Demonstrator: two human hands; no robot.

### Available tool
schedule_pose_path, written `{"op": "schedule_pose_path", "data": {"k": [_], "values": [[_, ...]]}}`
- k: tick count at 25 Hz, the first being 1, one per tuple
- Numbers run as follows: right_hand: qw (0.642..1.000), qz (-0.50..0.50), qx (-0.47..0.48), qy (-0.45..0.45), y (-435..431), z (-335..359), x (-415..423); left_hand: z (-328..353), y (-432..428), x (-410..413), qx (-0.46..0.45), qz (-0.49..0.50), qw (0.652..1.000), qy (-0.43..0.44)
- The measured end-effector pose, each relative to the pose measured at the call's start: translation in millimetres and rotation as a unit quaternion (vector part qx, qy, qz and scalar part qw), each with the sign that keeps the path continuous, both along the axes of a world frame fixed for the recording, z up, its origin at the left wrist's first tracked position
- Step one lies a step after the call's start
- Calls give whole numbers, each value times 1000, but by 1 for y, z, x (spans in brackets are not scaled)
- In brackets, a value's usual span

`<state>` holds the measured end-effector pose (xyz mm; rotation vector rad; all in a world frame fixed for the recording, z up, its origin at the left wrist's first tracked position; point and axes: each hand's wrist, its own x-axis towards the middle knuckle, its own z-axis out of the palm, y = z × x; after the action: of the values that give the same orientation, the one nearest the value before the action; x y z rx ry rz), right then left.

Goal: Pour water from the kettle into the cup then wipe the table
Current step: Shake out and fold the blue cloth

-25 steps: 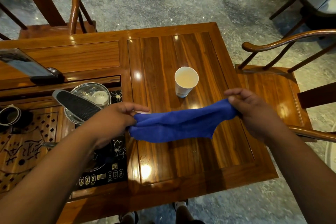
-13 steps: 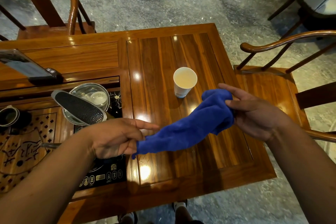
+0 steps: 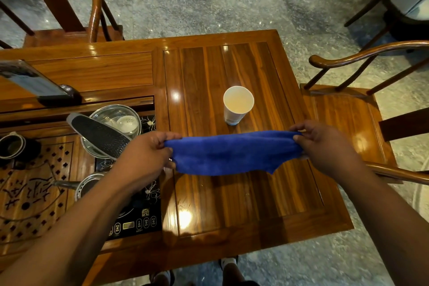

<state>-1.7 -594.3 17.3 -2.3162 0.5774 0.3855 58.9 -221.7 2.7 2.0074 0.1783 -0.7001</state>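
A blue cloth (image 3: 232, 153) hangs stretched level between my two hands, just above the wooden table (image 3: 232, 204). My left hand (image 3: 144, 158) pinches its left end and my right hand (image 3: 325, 148) pinches its right end. Just beyond the cloth stands a white paper cup (image 3: 238, 104), upright, with pale liquid inside. To the left, a steel kettle (image 3: 111, 127) with a black handle sits on the induction cooker (image 3: 137, 220); my left forearm covers part of a second metal pot (image 3: 86, 186).
A carved tea tray (image 3: 30, 193) and a small dark cup (image 3: 11, 146) are at the far left. A phone (image 3: 34, 81) lies on the table's back left. Wooden chairs stand at the right (image 3: 348, 118) and back left (image 3: 69, 7).
The cloth was bunched and slanted up toward my right hand half a second ago. Both hands have pulled apart and it is now spread level between them, nearer the cup.
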Motion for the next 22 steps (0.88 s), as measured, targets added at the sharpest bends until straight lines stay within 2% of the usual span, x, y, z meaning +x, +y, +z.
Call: {"op": "schedule_pose_path", "data": {"k": [2,4,7,9,14,17,19,22], "values": [[999,17,-27,-21,1,-3,-2,0,-2,4,115,-60,986,-104],[997,24,-47,-48,2,-3,-3,2,-2,8,181,-93,964,-170],[994,25,-62,-87,-2,-1,-3,4,2,15,232,-110,926,-275],[996,7,-22,-87,-3,-1,-5,10,3,18,230,-108,921,-295],[978,-106,172,-61,28,-2,-10,19,-22,13,162,-56,967,-187],[940,-171,293,-38,63,-7,-7,23,-47,8,17,15,997,-80],[935,-153,319,-30,85,-13,-6,25,-62,2,-79,45,996,0],[929,-112,353,-21,112,-20,-2,23,-79,-10,-133,42,988,65]]}}
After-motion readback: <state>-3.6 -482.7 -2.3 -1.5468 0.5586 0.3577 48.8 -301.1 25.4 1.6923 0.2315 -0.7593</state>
